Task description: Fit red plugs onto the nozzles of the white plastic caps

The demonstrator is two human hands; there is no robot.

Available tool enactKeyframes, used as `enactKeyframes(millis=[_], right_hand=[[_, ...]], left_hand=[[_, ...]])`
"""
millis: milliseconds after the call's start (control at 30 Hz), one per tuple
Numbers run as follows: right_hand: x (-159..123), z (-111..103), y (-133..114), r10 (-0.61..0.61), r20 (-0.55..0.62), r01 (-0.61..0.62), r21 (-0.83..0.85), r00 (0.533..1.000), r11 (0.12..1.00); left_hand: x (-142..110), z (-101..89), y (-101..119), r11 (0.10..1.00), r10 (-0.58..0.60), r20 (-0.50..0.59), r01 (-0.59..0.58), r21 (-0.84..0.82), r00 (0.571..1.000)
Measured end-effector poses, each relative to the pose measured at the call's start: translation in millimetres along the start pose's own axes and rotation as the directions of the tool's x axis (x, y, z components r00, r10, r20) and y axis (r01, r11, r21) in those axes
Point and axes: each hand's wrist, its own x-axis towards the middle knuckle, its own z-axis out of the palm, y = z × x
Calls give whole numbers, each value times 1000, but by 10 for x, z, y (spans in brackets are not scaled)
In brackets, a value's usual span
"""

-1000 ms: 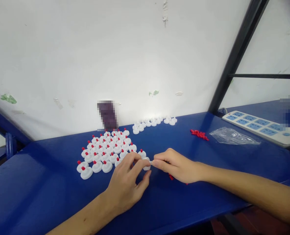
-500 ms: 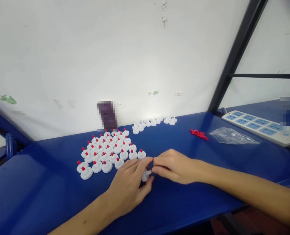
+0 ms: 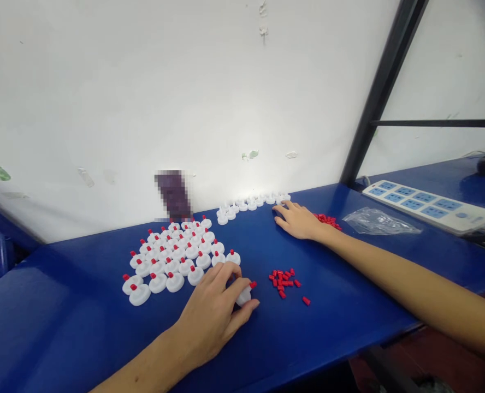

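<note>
My left hand grips a white nozzle cap near the table's front, tilted so that its red tip cover points right. Part of that cap is hidden by my fingers. Stretched out toward the wall, my right hand is open, its fingertips beside a row of white nozzle caps without red covers. Left of my hands stands a large group of white caps with red tips. Loose small red covers lie between my arms, and a second red pile is partly behind my right wrist.
A clear plastic bag lies on the blue table at the right, near a white power strip with blue sockets. A blurred dark rectangular object leans on the wall. A dark metal post rises at the back right.
My right hand has left the nozzle tip and moved back toward the wall-side caps, uncovering the nearer red covers. The cap in my left hand now shows a red tip. The view has shifted slightly.
</note>
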Motion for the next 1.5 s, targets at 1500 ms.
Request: enactKeyframes(millis=[1500], right_hand=[[-557, -336, -804, -538, -241, 589, 361, 808, 723]], left_hand=[[-11, -64, 158, 990, 8, 244, 28, -140, 970]])
